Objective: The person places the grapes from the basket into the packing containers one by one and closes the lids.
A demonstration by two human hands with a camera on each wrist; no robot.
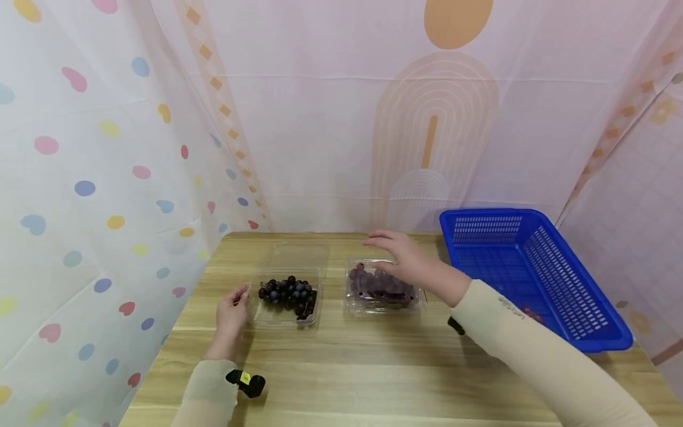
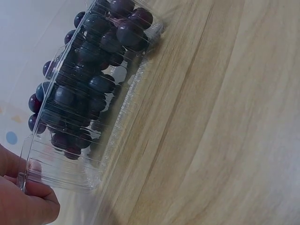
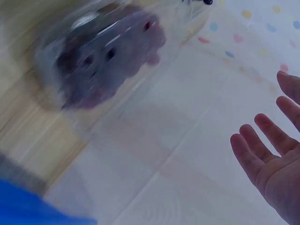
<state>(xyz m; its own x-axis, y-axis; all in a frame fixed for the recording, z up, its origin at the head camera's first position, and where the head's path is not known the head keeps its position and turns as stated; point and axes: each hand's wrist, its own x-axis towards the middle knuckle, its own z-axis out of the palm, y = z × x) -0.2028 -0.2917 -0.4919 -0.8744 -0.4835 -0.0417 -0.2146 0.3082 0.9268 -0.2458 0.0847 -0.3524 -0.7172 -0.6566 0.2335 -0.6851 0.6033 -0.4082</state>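
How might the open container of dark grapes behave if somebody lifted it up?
The thin-looking clear container would probably flex. The dark grapes, heaped above its rim, could spill if tilted, because the lid lies open.

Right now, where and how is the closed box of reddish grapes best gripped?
I'd probably grip the closed box across its near and far walls, from above: it lies flat, longer left to right, with the right hand hovering close.

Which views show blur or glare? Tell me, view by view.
Right wrist: purple-grape box blurred, with whitish reflections, right hand crisper; left wrist: dark grapes fairly sharp, pale sheen on the table toward the right edge; head: no heavy blur, glints on that box.
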